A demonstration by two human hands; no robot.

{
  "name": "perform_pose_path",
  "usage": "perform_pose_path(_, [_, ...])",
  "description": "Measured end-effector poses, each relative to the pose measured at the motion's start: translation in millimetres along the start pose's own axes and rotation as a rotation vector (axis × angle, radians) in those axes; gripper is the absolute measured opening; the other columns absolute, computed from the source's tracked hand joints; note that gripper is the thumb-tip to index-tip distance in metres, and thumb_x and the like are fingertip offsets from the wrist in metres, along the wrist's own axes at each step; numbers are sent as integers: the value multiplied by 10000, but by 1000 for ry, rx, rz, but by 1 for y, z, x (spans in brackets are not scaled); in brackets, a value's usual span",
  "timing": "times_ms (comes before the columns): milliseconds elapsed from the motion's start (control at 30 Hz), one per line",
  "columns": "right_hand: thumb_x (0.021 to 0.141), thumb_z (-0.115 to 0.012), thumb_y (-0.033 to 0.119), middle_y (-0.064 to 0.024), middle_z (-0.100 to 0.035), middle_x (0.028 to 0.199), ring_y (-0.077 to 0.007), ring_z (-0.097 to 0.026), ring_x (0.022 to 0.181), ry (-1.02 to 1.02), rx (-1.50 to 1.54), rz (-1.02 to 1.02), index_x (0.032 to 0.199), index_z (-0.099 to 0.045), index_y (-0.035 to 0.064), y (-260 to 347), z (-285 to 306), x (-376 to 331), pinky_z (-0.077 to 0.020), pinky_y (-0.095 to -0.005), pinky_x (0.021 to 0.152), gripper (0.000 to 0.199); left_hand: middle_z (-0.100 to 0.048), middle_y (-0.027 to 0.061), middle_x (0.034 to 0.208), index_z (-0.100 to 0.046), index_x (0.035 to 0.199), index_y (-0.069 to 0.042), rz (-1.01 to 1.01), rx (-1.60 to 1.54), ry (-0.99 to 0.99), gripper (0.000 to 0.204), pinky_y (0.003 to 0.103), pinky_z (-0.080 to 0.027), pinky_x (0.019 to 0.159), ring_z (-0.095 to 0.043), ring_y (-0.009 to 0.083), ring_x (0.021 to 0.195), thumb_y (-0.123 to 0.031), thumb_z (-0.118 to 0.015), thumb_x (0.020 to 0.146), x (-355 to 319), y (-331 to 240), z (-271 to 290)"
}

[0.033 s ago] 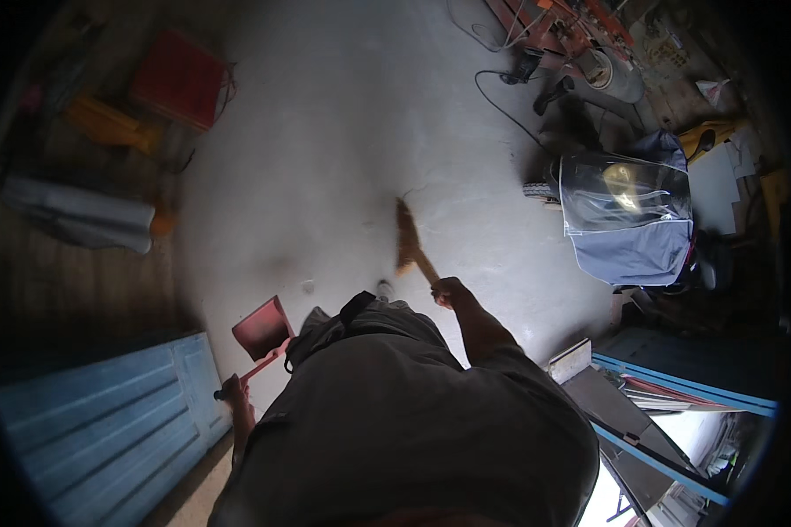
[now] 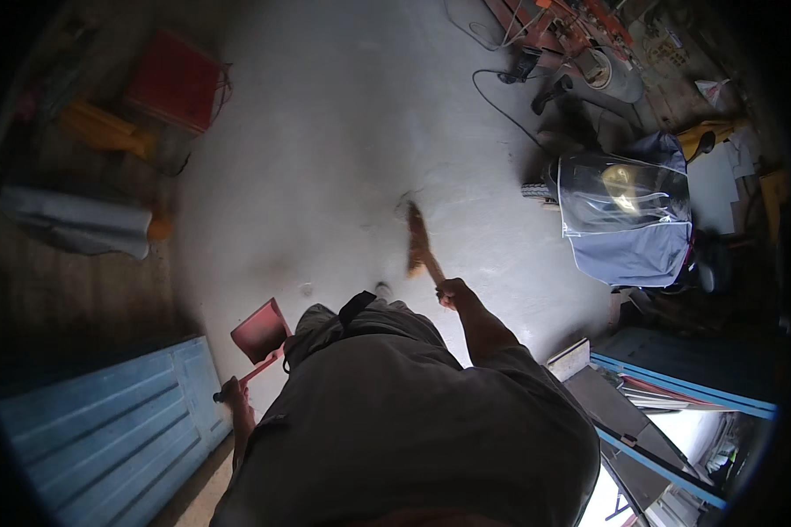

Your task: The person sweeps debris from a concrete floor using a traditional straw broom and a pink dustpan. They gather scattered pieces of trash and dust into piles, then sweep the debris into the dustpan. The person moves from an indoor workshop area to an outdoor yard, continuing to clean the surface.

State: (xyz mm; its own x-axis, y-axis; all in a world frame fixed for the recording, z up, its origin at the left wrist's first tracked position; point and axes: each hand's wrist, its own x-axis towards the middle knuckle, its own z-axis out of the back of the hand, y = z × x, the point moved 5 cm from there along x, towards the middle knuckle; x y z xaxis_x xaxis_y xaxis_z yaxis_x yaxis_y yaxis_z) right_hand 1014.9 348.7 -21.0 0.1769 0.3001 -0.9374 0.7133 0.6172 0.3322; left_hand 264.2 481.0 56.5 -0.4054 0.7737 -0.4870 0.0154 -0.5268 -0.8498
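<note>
My right hand [image 2: 452, 293] is closed round the handle of a short straw broom [image 2: 418, 235]. The broom's brown bristles lie on the grey floor ahead of me, slightly blurred. Down at my left side, my left hand [image 2: 235, 393] grips the handle of a red dustpan [image 2: 261, 331]. The dustpan's pan hangs beside my left leg, apart from the broom. A small round mark on the floor lies just ahead of the dustpan.
A blue panelled door [image 2: 114, 413] stands at the near left. Against the left wall are a red box [image 2: 174, 81] and a grey sack-like bundle [image 2: 88, 218]. To the right stands a covered two-wheeler [image 2: 628, 215]. Red machinery, cables and a bucket [image 2: 620, 77] fill the far right.
The broom and my right hand have shifted a little to the right. My left hand and the dustpan have barely moved.
</note>
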Motion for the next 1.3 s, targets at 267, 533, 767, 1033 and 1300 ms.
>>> perform_pose_path(267, [802, -559, 96, -48, -450, 541, -202, -452, 408, -57, -525, 606, 666, -519, 108, 50, 64, 12, -376, -363, 377, 142, -556, 59, 879, -537, 1024, -81, 192, -172, 105, 247, 328, -533, 657, -572, 198, 763, -238, -654, 872, 148, -1, -19])
perform_pose_path(533, [855, -498, 247, -53, -537, 536, -164, -488, 452, -466, -1038, 502, 609, -559, 78, 49, 51, -112, -378, -297, 422, 306, -590, 42, 635, -512, 877, 14, 326, 254, -104, 307, 323, -521, 408, -549, 174, 398, -256, -657, 870, 228, -124, -175])
perform_pose_path(767, [843, -413, 32, -61, -421, 559, -76, -353, 364, -412, 434, -271, 767, -449, -14, -3, 61, -79, -279, -185, 293, 96, -549, 46, 655, -526, 747, -33, 222, 44, 8, 254, 364, -550, 557, -539, 161, 573, -204, -676, 860, 232, -135, -175])
perform_pose_path(1033, [820, -536, 33, -40, -442, 488, -124, -414, 350, -189, 279, 119, 675, -498, 22, 122, -103, 42, -349, -243, 313, 150, -552, 35, 689, -532, 764, -31, -191, 391, 398, 222, 332, -548, 636, -539, 128, 623, -179, -658, 870, 297, -244, -306])
perform_pose_path(1300, [844, -536, 69, -112, -521, 634, -162, -450, 417, -329, 466, 141, 1152, -452, 16, 355, -61, 109, -344, -282, 339, 323, -588, 87, 834, -523, 877, -31, -122, 319, 97, 163, 334, -532, 791, -579, 187, 736, -147, -638, 886, 288, -352, -449])
